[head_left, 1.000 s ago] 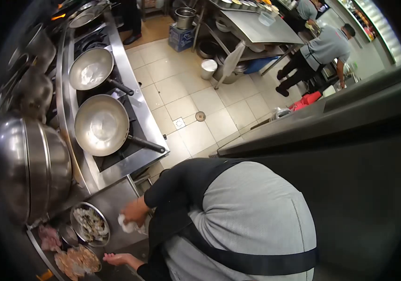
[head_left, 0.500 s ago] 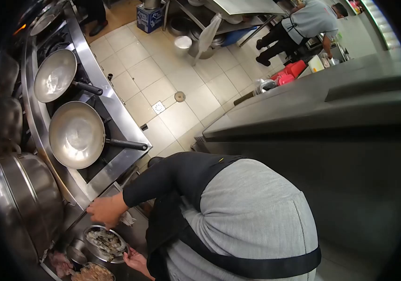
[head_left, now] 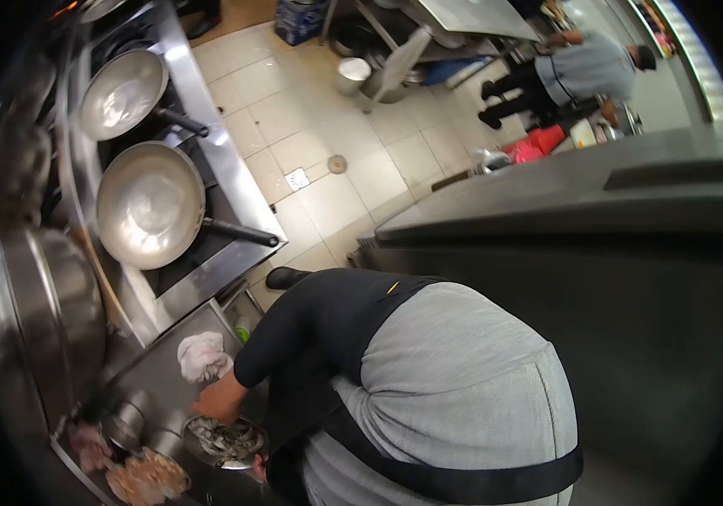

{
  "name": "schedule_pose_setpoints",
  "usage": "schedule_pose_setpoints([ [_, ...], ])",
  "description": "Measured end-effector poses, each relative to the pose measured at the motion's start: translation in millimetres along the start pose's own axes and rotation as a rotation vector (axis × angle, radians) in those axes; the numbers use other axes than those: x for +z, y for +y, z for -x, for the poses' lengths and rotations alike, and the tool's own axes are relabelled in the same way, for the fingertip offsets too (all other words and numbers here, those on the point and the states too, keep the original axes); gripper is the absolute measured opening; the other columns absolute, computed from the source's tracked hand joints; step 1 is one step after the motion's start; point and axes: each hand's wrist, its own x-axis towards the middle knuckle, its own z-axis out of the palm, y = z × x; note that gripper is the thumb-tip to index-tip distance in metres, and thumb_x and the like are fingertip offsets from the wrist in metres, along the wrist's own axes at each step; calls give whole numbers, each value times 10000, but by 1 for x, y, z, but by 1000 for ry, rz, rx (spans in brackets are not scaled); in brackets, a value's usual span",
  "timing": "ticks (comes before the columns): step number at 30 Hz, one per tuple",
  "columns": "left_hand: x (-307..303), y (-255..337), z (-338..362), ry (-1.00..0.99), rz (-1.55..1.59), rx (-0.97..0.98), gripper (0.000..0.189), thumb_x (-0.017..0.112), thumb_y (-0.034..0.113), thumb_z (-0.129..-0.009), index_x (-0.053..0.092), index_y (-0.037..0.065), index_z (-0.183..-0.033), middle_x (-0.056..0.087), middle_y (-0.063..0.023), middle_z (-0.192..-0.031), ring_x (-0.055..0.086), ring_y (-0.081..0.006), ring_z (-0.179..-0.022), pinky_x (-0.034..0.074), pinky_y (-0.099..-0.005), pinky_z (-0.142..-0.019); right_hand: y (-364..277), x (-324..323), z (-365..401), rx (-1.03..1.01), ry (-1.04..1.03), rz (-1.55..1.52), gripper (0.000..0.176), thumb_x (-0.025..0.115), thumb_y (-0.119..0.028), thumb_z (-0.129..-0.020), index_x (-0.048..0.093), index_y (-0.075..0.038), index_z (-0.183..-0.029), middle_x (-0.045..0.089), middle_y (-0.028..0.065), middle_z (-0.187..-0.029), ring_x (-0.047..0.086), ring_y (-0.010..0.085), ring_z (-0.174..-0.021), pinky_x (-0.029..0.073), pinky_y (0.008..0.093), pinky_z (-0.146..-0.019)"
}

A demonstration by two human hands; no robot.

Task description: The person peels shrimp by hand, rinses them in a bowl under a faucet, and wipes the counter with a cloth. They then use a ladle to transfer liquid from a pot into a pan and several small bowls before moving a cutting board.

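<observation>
A metal bowl (head_left: pixel 253 456) of greyish, shiny pieces that look like raw shrimp (head_left: pixel 225 438) sits on the steel counter. My left hand (head_left: pixel 258 467) grips its rim on the near side; most of that hand is hidden by the apron. Over the bowl's far edge, my right hand (head_left: pixel 221 400) reaches down to the pieces, its fingertips blurred and partly hidden. A crumpled white cloth (head_left: pixel 203 356) lies just beyond my right wrist. Beside the bowl are metal containers (head_left: pixel 128 422), a heap of orange-tan food (head_left: pixel 149 476) and some pink raw meat (head_left: pixel 90 445).
Two woks (head_left: pixel 151 205) rest on the stove (head_left: pixel 248 202), one long handle jutting toward the floor. A large steel pot (head_left: pixel 49 312) stands at the left. Behind me runs a long steel unit (head_left: pixel 547 202). A person (head_left: pixel 585 72) works farther off at the upper right.
My right hand has moved from beside the bowl down to its contents. The bowl has shifted toward me, and the left hand is now mostly hidden. The view has tilted, uncovering the cloth.
</observation>
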Motion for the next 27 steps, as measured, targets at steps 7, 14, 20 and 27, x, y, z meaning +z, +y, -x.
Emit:
schedule_pose_setpoints([
  [7, 0, 12, 119, 208, 274, 50, 163, 609, 170, -933, 568, 110, -1079, 603, -42, -956, 582, -138, -846, 511, -309, -773, -74, 11, -53, 116, -391, -46, 428, 699, -246, -774, 592, 16, -1096, 658, 240, -953, 646, 417, -896, 527, 480, -742],
  [14, -23, 21, 109, 661, 606, 347, 293, 632, 25, -863, 463, 32, -1103, 609, -121, -1011, 641, -261, -903, 584, -421, -747, -130, 121, -201, 133, -594, -574, 224, 539, -152, -985, 598, -1, -1140, 674, 67, -958, 647, 142, -813, 530, 279, -752],
  [20, -38, 18, 91, 789, 731, 430, 273, 610, 9, -858, 484, 9, -1100, 602, -136, -1046, 639, -256, -913, 592, -401, -749, -174, 241, -278, 470, -734, -682, 257, 457, -141, -1008, 580, 27, -1159, 658, 120, -1015, 653, 195, -902, 561, 301, -822],
  [27, -73, 65, 72, 708, 774, 512, 237, 595, 34, -855, 534, 5, -1083, 599, -122, -1038, 630, -241, -888, 586, -394, -751, -204, 282, -342, 113, -1153, 2, 322, 527, -189, -947, 591, -25, -1217, 661, 114, -1130, 658, 220, -995, 543, 335, -863],
])
